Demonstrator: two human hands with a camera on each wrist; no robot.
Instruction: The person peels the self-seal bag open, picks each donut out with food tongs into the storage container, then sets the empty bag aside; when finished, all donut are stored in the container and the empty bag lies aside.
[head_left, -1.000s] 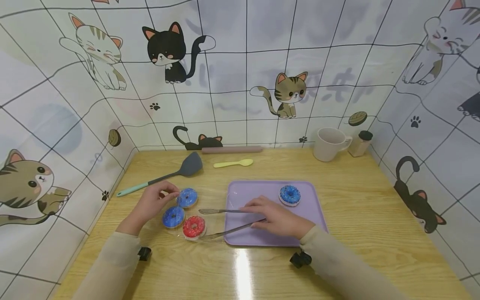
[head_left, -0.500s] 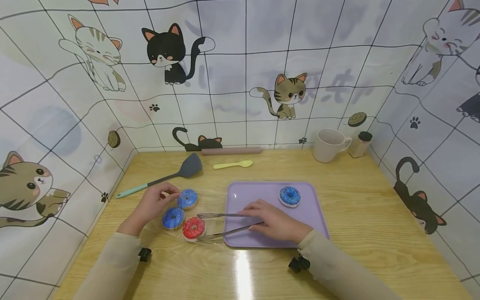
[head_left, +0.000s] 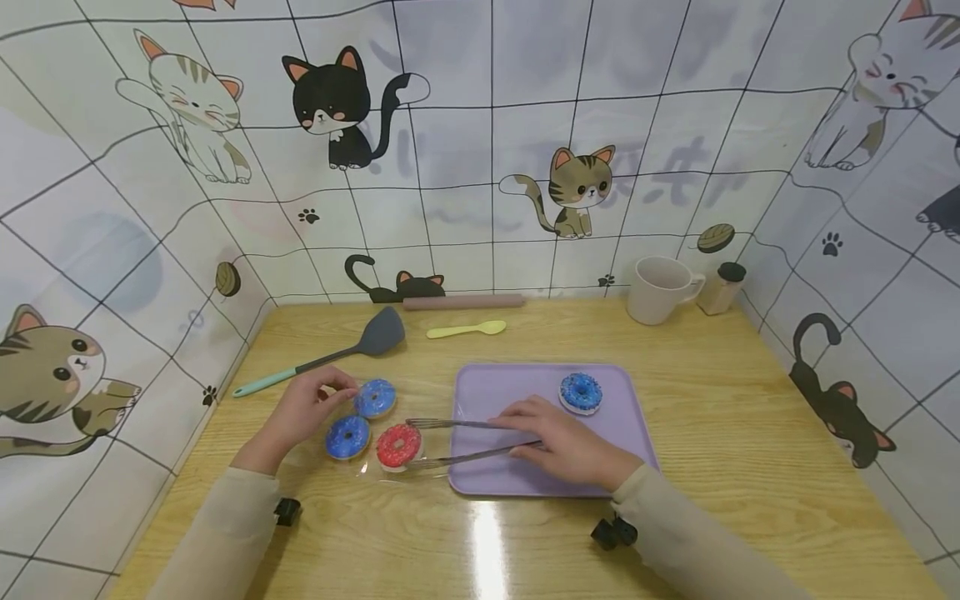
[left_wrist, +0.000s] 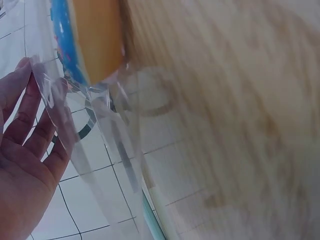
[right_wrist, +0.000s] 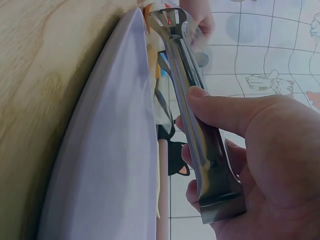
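Note:
My left hand (head_left: 311,407) pinches the edge of a clear plastic bag (left_wrist: 62,112), which lies under the toy donuts on the left. Beside those fingertips is a light blue donut (head_left: 375,398), with a darker blue donut (head_left: 347,437) just in front of it. In my right hand (head_left: 562,442) are metal tongs (right_wrist: 192,115), held over the purple tray (head_left: 480,385). Their two tips reach left past the tray's edge, one on each side of the red donut (head_left: 398,446). Another blue donut (head_left: 580,392) sits on the tray at its back right.
A spatula (head_left: 380,331) with a green handle lies at the back left. Behind the tray are a yellow spoon (head_left: 468,328) and a pinkish rolling pin (head_left: 463,302). At the back right stand a mug (head_left: 654,292) and a black-capped shaker (head_left: 722,289).
The red donut has shifted slightly right and back between the tong tips, away from the darker blue donut. My right hand has drawn a little to the right. The left hand stays put.

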